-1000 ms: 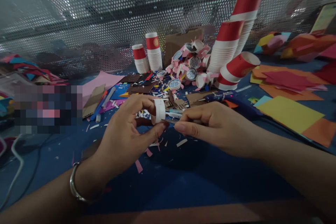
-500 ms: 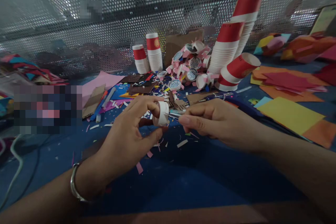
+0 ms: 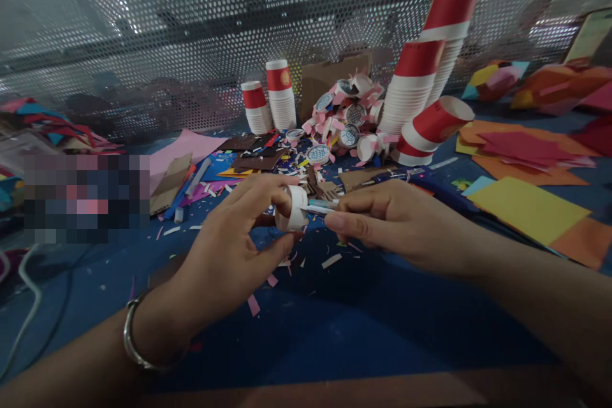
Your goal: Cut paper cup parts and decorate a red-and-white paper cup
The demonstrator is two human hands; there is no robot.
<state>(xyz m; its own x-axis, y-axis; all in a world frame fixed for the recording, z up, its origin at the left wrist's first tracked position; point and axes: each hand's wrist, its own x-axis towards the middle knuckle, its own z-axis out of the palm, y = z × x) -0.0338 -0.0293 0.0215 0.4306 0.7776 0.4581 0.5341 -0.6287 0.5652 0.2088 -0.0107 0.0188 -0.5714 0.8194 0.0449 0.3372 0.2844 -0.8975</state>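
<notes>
My left hand [image 3: 234, 236] pinches a short white paper cup base [image 3: 298, 207] between thumb and fingers, its side turned toward my right hand. My right hand [image 3: 382, 220] grips a slim white-and-teal tool [image 3: 321, 206] whose far end meets the side of the cup base. I cannot make out what kind of tool it is, as my fingers cover most of it. Both hands are above the blue tabletop [image 3: 306, 344]. Behind them lies a pile of similar cup bases [image 3: 350, 136] with blue drawn grids and pink paper tabs.
Tall stacks of red-and-white paper cups [image 3: 410, 86] stand at the back right, shorter stacks [image 3: 282, 105] at the back centre. A yellow sheet [image 3: 530, 210] lies at right. Paper scraps [image 3: 332, 261] litter the table. A white cable [image 3: 32, 306] runs at left.
The cup base has turned slightly in my left hand, and the tool's end now looks whiter and thicker against it. Both hands stay nearly in place.
</notes>
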